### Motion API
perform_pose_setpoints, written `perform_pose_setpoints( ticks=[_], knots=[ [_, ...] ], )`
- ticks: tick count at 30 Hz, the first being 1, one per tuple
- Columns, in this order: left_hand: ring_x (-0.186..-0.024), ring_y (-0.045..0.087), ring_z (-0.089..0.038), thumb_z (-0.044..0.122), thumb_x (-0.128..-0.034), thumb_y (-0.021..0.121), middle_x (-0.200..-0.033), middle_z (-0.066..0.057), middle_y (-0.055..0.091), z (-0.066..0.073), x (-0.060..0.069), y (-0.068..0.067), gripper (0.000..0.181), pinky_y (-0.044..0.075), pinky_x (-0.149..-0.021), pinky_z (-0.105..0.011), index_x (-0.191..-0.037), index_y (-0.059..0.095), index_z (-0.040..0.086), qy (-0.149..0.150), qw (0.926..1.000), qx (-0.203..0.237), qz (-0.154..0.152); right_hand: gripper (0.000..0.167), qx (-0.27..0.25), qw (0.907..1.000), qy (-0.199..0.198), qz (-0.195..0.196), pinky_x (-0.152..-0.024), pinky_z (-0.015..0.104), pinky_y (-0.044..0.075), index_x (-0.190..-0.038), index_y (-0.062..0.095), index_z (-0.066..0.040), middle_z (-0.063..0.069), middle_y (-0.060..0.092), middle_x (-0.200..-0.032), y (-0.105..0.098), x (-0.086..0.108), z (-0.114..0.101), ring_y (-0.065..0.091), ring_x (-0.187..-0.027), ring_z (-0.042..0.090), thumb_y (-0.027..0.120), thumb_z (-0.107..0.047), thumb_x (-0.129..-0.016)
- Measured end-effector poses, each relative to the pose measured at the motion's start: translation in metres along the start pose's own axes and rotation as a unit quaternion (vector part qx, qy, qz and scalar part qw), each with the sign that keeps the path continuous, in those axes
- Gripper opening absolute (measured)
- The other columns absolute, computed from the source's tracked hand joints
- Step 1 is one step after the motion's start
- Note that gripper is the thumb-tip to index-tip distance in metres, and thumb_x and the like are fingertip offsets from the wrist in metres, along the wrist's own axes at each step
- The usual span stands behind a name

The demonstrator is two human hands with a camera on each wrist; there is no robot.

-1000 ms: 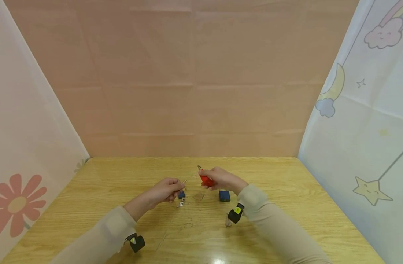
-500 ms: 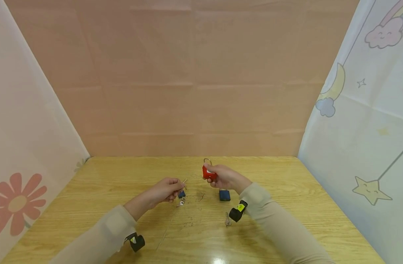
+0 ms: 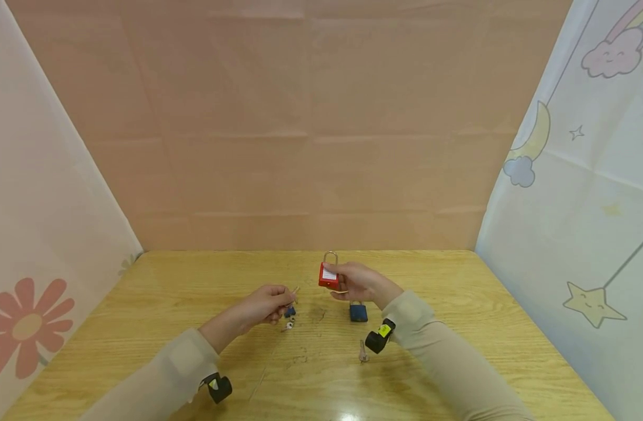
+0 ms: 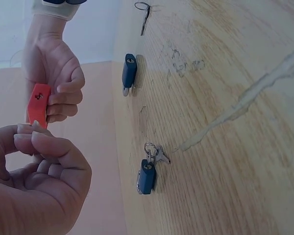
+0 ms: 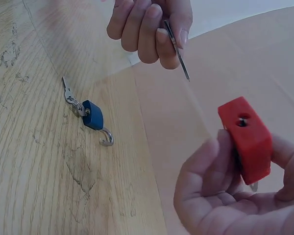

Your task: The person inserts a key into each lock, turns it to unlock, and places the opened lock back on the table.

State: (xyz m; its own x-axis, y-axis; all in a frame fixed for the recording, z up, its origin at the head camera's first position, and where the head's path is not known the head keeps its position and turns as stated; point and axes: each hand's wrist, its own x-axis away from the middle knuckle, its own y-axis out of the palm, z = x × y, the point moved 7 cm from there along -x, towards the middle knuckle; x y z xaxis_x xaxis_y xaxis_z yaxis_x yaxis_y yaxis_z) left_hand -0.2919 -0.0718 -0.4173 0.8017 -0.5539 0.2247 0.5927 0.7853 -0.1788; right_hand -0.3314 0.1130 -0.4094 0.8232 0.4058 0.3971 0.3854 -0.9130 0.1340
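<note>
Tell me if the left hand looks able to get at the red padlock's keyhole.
Likely yes: the right hand holds the red padlock with its keyhole uncovered, and nothing shows between it and the left hand.

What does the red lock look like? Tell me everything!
The red padlock has a boxy, plastic-looking body, a white label, a shiny metal shackle pointing up and a keyhole underneath, with no key in it. The right hand holds it above the table, roughly upright. Whether it's locked, I can't tell.
</note>
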Motion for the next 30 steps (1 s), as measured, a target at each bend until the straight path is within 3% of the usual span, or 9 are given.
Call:
perform_pose_setpoints(
  ticks=[2,6,14,18,26,30],
  knots=[
    [-0.055,0.035,-0.008,0.027,-0.1027,0.048,-0.067,0.003,0.045,-0.001,-0.001,0.000,0.026,0.035,-0.056,-0.024,-0.084,0.050,0.009,0.000,1.0000,0.000,-0.001,0.033,-0.018,0.9998,0.005,0.006,-0.069,0.025,0.051,-0.119,0.050,-0.004,0.001,0.062,-0.090,0.000,-0.001,0.001,0.056,-0.069,0.009,0.051,-0.032,-0.101],
    [-0.055,0.035,-0.008,0.027,-0.1029,0.048,-0.068,0.003,0.044,-0.002,-0.002,0.001,0.027,0.035,-0.056,-0.025,-0.085,0.050,0.008,0.000,1.0000,0.000,-0.001,0.032,-0.049,0.9987,0.010,0.007,-0.064,0.023,0.049,-0.120,0.047,-0.005,0.002,0.059,-0.090,0.001,-0.003,0.004,0.052,-0.067,0.009,0.048,-0.032,-0.102],
    [-0.056,0.035,-0.008,0.023,-0.1032,0.047,-0.069,0.003,0.044,-0.001,-0.003,0.007,0.024,0.035,-0.056,-0.024,-0.083,0.049,0.010,0.004,0.9999,0.003,-0.014,0.036,-0.076,0.9970,0.013,0.009,-0.067,0.022,0.050,-0.129,0.042,0.000,0.005,0.056,-0.095,0.004,-0.007,0.006,0.054,-0.072,0.011,0.047,-0.025,-0.103],
    [-0.057,0.036,-0.009,0.024,-0.1023,0.050,-0.070,0.002,0.044,0.004,-0.006,0.011,0.023,0.037,-0.056,-0.025,-0.089,0.051,0.005,0.020,0.9997,-0.001,-0.015,0.042,-0.075,0.9971,0.013,0.003,-0.069,0.022,0.051,-0.134,0.037,0.004,0.007,0.056,-0.098,0.006,-0.007,0.005,0.055,-0.075,0.012,0.048,-0.022,-0.102],
    [-0.059,0.042,-0.012,0.024,-0.1003,0.054,-0.078,-0.002,0.053,0.019,-0.016,0.027,0.026,0.040,-0.056,-0.027,-0.102,0.056,-0.002,0.070,0.9973,-0.025,0.001,0.030,-0.085,0.9962,0.015,-0.009,-0.071,0.022,0.051,-0.122,0.045,0.002,0.005,0.059,-0.093,0.010,-0.005,0.004,0.056,-0.074,0.012,0.047,-0.021,-0.102],
    [-0.057,0.042,-0.012,0.019,-0.1013,0.052,-0.077,-0.003,0.053,0.017,-0.024,0.033,0.022,0.039,-0.054,-0.027,-0.101,0.058,-0.003,0.070,0.9972,-0.022,0.015,0.028,-0.089,0.9958,0.015,-0.016,-0.071,0.022,0.051,-0.120,0.045,0.000,0.005,0.059,-0.092,0.012,-0.005,0.003,0.056,-0.074,0.011,0.047,-0.021,-0.102]
  ],
)
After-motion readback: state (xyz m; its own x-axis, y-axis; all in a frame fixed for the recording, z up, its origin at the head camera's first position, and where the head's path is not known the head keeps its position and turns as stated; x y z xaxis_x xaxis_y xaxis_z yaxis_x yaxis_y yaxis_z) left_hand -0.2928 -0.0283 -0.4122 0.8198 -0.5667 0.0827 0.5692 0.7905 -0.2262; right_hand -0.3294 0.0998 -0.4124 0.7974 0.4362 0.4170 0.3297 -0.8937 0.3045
